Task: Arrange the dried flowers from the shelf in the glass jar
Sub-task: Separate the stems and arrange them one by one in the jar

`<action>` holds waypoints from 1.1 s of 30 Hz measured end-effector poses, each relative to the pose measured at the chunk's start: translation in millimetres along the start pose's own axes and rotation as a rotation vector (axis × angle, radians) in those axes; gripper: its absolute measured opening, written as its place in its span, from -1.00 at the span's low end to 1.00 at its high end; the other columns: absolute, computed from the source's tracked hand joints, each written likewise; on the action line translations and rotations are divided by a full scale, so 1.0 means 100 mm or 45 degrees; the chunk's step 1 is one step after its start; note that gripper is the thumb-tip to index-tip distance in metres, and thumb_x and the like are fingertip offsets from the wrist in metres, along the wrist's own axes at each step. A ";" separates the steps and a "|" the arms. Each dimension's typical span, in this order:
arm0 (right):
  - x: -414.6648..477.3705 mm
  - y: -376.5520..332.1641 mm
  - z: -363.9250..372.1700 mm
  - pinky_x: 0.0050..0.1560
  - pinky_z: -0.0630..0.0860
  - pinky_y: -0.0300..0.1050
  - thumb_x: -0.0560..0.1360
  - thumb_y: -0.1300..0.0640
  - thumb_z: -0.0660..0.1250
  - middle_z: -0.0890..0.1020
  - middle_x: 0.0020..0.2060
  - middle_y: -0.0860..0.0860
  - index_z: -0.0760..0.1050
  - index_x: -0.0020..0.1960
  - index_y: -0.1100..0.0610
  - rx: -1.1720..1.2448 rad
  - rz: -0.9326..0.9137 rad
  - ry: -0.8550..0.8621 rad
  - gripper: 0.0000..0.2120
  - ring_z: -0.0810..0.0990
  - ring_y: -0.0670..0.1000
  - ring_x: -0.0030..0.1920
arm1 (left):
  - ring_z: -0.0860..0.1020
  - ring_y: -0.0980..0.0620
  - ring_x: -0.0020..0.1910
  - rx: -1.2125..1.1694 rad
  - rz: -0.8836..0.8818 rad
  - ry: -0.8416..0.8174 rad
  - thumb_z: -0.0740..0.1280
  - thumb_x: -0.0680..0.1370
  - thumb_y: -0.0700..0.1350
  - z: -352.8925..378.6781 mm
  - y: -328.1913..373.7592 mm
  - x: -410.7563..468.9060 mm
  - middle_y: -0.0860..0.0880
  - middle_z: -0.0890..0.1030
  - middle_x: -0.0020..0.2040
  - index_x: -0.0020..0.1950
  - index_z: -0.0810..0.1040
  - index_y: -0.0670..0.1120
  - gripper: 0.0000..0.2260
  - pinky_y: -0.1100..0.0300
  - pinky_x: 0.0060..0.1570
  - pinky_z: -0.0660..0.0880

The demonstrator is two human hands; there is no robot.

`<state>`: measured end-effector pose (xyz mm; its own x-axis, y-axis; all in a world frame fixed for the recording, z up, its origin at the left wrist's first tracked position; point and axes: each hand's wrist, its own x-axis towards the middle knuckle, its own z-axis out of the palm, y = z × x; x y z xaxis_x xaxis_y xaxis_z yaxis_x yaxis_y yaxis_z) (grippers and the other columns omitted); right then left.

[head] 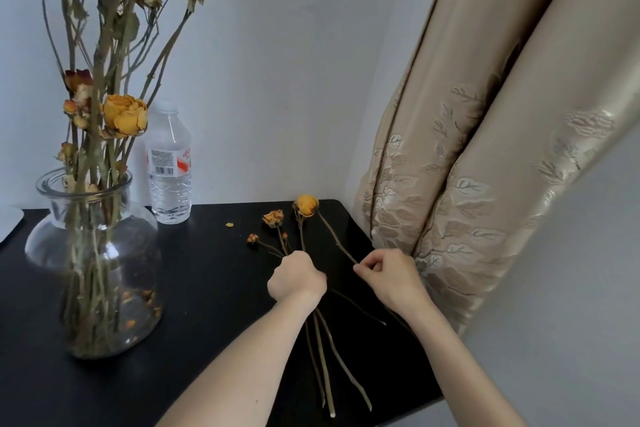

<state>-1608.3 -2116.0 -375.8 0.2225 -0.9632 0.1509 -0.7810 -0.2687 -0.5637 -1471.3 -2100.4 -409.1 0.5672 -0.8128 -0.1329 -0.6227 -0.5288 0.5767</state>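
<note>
Several woody stems [321,357] held: left hand [297,276], right hand [391,274].

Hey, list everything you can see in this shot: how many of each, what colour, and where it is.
glass jar: one, clear, left on the shelf
dried flowers in jar: one bunch, yellow-orange blooms on brownish stems, standing in the jar
water bottle: one, clear with white-and-red label, behind the jar, by the wall
loose dried flowers: several stems, at least four yellow-orange blooms, lying on the shelf's right part
petal scrap: one, yellow, left of the loose blooms
shelf: one, black
white object: one, cut off at the far left edge
curtain: beige, leaf pattern, right
wall: pale grey, behind
left hand: grips the bundled stems
right hand: pinches one stem beside them
</note>
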 end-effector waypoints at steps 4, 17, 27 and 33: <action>0.01 -0.01 0.03 -0.44 0.30 -0.30 0.45 0.04 0.38 0.44 -0.61 -0.12 0.52 -0.31 -0.06 0.023 -0.009 0.012 -0.84 0.43 -0.18 -0.51 | 0.40 0.05 -0.43 -0.068 -0.054 0.001 0.34 0.48 -0.06 0.04 0.00 0.01 0.02 0.44 -0.34 -0.29 0.38 -0.03 -0.80 0.22 -0.51 0.25; -0.02 -0.15 0.01 -0.41 0.30 -0.33 0.46 0.06 0.37 0.46 -0.55 -0.11 0.55 -0.26 0.00 0.120 -0.079 0.039 -0.88 0.43 -0.17 -0.47 | 0.51 0.04 -0.34 -0.377 -0.066 -0.092 0.38 0.44 0.06 -0.16 -0.03 -0.05 0.00 0.50 -0.29 -0.26 0.39 -0.05 -0.75 0.20 -0.38 0.42; -0.08 -0.71 -0.13 -0.37 0.37 -0.42 0.49 0.06 0.33 0.50 -0.46 -0.09 0.57 -0.20 -0.02 0.576 -0.262 0.246 -0.89 0.46 -0.19 -0.42 | 0.62 0.00 -0.20 -0.596 0.427 0.080 0.34 0.47 -0.05 -0.74 -0.44 -0.50 -0.09 0.66 -0.24 -0.22 0.65 -0.10 -0.83 0.20 -0.21 0.50; -0.19 -1.15 -0.22 -0.21 0.43 -0.28 0.50 0.06 0.32 0.63 -0.29 0.03 0.52 -0.23 -0.10 0.805 -0.349 0.325 -0.86 0.55 -0.08 -0.26 | 0.41 0.22 -0.48 -0.687 0.715 0.270 0.35 0.49 -0.11 -1.20 -0.74 -0.75 0.14 0.45 -0.55 -0.18 0.63 -0.02 -0.92 0.47 -0.25 0.31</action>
<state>-1535.1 -2066.6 -295.9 0.1584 -0.8544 0.4949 -0.2136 -0.5190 -0.8276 -1403.5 -1970.7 -345.4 0.3710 -0.8298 0.4169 -0.5299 0.1795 0.8288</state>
